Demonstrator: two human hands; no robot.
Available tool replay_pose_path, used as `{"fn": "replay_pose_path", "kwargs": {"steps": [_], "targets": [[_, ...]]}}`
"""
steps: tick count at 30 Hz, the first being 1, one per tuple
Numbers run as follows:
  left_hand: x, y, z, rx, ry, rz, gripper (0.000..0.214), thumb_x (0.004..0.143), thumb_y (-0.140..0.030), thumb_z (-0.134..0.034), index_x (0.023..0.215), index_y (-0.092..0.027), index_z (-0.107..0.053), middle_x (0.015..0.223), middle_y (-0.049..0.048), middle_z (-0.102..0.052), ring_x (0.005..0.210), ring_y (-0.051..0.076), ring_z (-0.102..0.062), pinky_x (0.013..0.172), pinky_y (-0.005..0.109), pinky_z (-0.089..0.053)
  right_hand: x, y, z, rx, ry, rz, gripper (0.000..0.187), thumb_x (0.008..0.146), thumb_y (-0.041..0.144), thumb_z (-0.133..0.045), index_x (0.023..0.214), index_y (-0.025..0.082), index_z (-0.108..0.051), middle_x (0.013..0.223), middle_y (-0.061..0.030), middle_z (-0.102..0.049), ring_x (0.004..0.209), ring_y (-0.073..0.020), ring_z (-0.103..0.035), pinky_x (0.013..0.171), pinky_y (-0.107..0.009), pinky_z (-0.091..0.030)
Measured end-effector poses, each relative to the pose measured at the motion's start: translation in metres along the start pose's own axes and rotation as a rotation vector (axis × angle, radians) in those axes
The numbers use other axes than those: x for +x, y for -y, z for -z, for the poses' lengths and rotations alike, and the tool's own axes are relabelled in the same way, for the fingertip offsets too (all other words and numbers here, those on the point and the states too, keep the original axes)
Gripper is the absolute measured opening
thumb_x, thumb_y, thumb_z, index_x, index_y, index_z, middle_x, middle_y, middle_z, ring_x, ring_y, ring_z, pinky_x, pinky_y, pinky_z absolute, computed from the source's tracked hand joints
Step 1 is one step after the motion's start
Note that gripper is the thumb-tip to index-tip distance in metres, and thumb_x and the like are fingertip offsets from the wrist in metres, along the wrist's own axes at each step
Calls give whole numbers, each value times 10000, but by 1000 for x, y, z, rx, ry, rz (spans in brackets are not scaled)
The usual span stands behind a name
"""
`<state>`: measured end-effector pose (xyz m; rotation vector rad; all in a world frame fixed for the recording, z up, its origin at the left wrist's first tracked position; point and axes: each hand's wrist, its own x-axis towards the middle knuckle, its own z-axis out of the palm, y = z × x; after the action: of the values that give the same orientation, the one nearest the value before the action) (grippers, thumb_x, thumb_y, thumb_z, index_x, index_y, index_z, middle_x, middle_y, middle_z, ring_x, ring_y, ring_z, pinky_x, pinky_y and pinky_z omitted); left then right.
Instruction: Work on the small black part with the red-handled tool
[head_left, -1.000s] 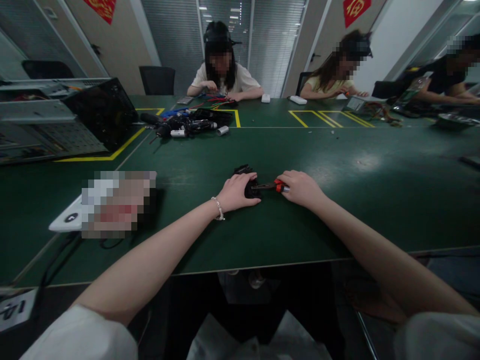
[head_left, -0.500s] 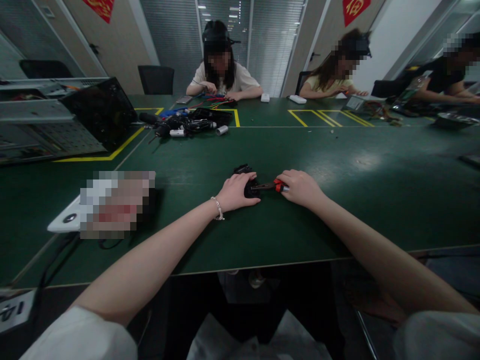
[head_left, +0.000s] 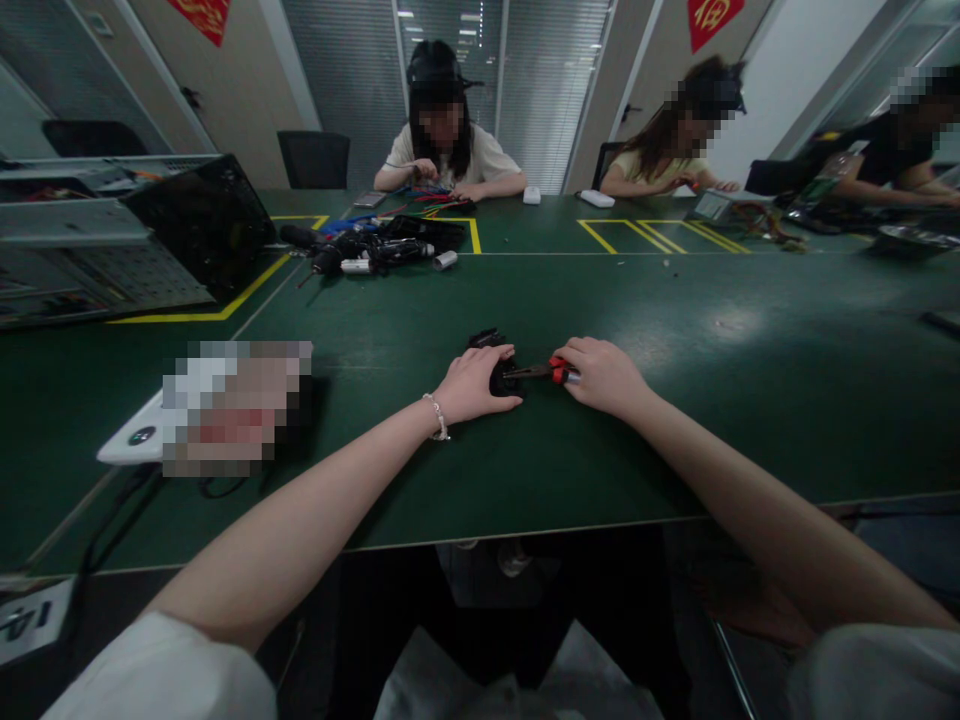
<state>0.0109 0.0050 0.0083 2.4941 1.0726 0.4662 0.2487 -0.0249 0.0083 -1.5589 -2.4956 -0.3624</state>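
Gripping the red-handled pliers, your right hand is curled closed about the handles. Your left hand is half open, thumb and fingers straddling and holding the black part on the green surface, inward from the middle of its near edge. The pliers' tips meet that part; whether they pinch it, you cannot tell. An opened computer case stands by the surface's left edge.

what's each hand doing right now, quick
Left hand: holding a black part between thumb and fingers.
Right hand: closed on red-handled pliers.
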Motion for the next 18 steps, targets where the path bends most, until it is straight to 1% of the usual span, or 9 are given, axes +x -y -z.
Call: {"fn": "replay_pose_path", "kwargs": {"steps": [3,10,18], "targets": [[0,0,1,-1,-2,-2,709,703,-483,-657,1317,-232,-409,1340,70,-496,1225,311,-440,1002,474,-371,0,-1,-1,-3,-4,-3,303,744,207,-519,1011,121,-632,957,-105,-629,834,-222,-545,724,-324,-390],[-1,-1,0,3,-2,2,716,702,-483,-655,1321,-222,-408,1348,68,-491,1225,309,-438,1004,474,-371,0,0,0,11,-6,5,278,758,212,-508,996,141,-632,946,-103,-640,833,-221,-549,706,-329,-391],[-1,-1,1,-3,-1,-5,718,707,-480,-654,1321,-201,-408,1346,77,-492,1224,308,-437,1006,469,-370,0,1,1,20,-24,2,266,743,206,-516,971,137,-635,936,-94,-647,827,-213,-556,710,-322,-398]]}}
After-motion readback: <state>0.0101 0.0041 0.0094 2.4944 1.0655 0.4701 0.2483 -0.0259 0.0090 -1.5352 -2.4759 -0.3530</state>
